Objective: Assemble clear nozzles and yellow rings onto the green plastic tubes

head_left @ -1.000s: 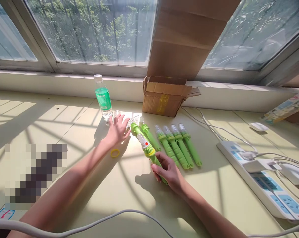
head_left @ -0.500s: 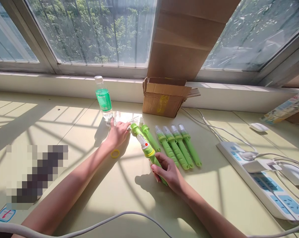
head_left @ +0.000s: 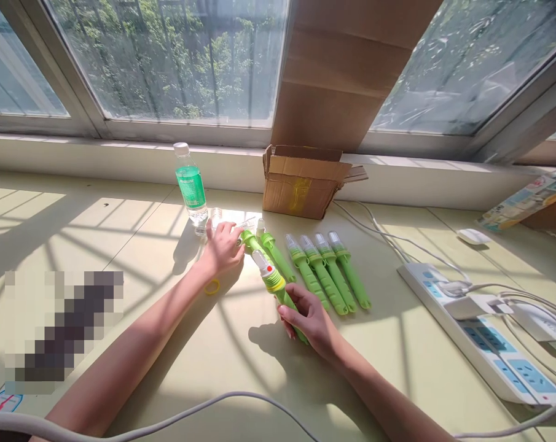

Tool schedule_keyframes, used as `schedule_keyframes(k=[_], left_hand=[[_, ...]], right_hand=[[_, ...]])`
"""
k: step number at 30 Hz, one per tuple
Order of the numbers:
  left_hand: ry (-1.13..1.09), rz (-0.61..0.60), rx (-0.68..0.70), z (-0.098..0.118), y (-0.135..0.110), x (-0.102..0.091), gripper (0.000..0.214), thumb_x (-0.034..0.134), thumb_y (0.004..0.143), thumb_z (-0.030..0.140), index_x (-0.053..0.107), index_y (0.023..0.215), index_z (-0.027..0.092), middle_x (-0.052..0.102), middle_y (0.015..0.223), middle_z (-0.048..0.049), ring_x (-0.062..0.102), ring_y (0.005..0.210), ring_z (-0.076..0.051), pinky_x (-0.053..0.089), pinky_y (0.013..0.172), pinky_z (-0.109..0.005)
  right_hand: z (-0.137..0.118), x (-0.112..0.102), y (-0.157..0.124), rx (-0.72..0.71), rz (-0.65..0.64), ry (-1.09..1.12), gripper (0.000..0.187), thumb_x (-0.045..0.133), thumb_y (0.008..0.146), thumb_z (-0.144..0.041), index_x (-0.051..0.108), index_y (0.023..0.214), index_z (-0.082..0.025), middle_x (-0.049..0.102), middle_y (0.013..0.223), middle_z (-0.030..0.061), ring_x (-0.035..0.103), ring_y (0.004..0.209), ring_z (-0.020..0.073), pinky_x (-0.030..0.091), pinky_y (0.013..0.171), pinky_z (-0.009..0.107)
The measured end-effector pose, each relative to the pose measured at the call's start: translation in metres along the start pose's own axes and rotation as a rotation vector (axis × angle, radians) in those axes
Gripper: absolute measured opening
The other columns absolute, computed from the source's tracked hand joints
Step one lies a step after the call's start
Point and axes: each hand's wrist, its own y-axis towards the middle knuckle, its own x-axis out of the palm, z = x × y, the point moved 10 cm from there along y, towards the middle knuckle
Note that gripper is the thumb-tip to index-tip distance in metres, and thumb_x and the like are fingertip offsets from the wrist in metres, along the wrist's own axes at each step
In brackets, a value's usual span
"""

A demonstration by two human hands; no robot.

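Observation:
My right hand (head_left: 308, 316) is wrapped round the handle of a green light stick (head_left: 274, 282) with a clear tip, a red dot and a yellow ring. The stick slants up to the left above the table. My left hand (head_left: 223, 250) reaches over the clear plastic pieces (head_left: 216, 215), palm down, fingers bent; what its fingertips hold is hidden. Beside it lie two green handles (head_left: 279, 259) without clear covers, one partly behind the held stick. Several green light sticks (head_left: 335, 282) with clear tips lie in a row to the right. A yellow ring (head_left: 212, 286) rests by my left wrist.
A water bottle (head_left: 191, 187) stands behind my left hand. An open cardboard box (head_left: 300, 187) is by the window sill. At right are a power strip (head_left: 483, 344) with plugs and cables, and a white mouse (head_left: 472, 237). A grey cable (head_left: 241, 394) crosses the front.
The view has shifted slightly. My left hand's fingers have bent a little more over the clear pieces. My right hand keeps its hold on the light stick.

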Motion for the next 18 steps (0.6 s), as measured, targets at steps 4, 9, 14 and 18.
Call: schedule_keyframes(k=[4,9,14,18], left_hand=[[-0.088,-0.005,-0.065,-0.002,0.012,0.005,0.020,0.044,0.090,0.031,0.057,0.101,0.021,0.061,0.125,-0.0116,0.050,0.125,-0.029,0.004,0.115,-0.061],[-0.105,-0.077,-0.162,-0.008,0.030,0.014,0.026,0.034,0.094,0.027,0.055,0.107,0.019,0.069,0.100,-0.0089,0.061,0.101,-0.027,0.006,0.112,-0.067],[-0.086,-0.200,-0.220,-0.014,0.036,0.024,0.027,0.039,0.090,0.024,0.060,0.107,0.021,0.070,0.105,-0.0102,0.059,0.108,-0.029,0.012,0.110,-0.068],[-0.074,-0.217,-0.236,-0.016,0.037,0.026,0.030,0.039,0.088,0.022,0.068,0.098,0.024,0.070,0.104,-0.0097,0.058,0.110,-0.031,0.013,0.109,-0.068]], right_hand=[[0.003,-0.001,0.000,0.005,-0.003,0.022,0.023,0.064,0.086,-0.036,0.059,0.097,-0.018,0.050,0.076,-0.0040,0.044,0.045,0.0048,0.037,0.042,0.021],[0.006,-0.001,0.001,0.007,-0.004,0.033,0.022,0.065,0.086,-0.036,0.058,0.096,-0.018,0.050,0.076,-0.0041,0.044,0.045,0.0053,0.037,0.043,0.021],[0.005,0.000,0.001,0.003,-0.012,0.043,0.022,0.064,0.086,-0.036,0.058,0.097,-0.018,0.050,0.073,-0.0048,0.043,0.044,0.0052,0.036,0.042,0.021],[0.003,0.001,0.001,0.001,-0.020,0.033,0.023,0.064,0.086,-0.037,0.059,0.098,-0.018,0.049,0.071,-0.0052,0.044,0.044,0.0057,0.036,0.043,0.021]])
